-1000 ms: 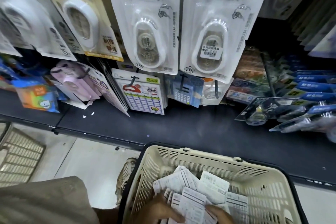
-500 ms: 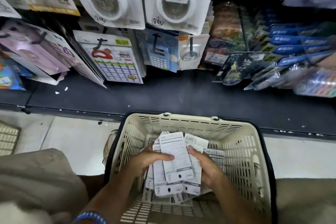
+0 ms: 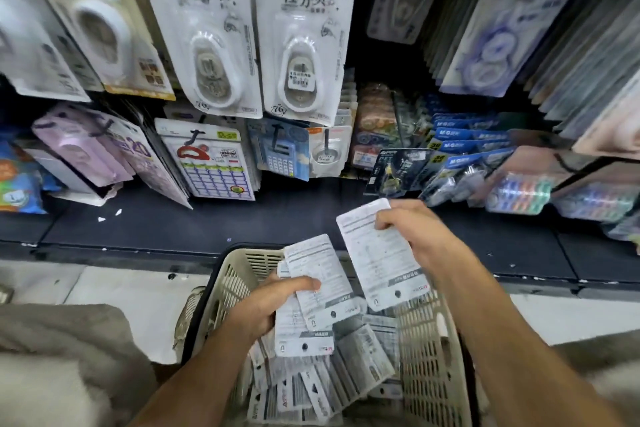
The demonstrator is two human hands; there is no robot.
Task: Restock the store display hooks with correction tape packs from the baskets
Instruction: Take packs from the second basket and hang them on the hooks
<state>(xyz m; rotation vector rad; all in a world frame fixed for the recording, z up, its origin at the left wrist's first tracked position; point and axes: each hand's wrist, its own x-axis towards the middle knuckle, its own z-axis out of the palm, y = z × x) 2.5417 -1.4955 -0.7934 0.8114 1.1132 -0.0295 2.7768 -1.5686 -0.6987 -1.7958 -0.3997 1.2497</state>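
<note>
Black shelving (image 3: 242, 225) with its display hooks rises just beyond your cream basket (image 3: 426, 350), and nothing you hold is hung yet. Inside the basket many correction tape packs (image 3: 349, 357) remain. Above its rim, your left hand (image 3: 263, 308) grips a small stack (image 3: 311, 291), thumb curled over it. Your right hand (image 3: 412, 236) pinches a single pack (image 3: 377, 253) nearer the shelving, ready for hanging.

Both my hands are raised in front of me, each one gripping.

My left hand (image 3: 266, 305) is lower, thumb pressed across the top and fingers curled below. My right hand (image 3: 412, 232) is higher and further forward, pinching with thumb and fingers. Both forearms are bare.
</note>
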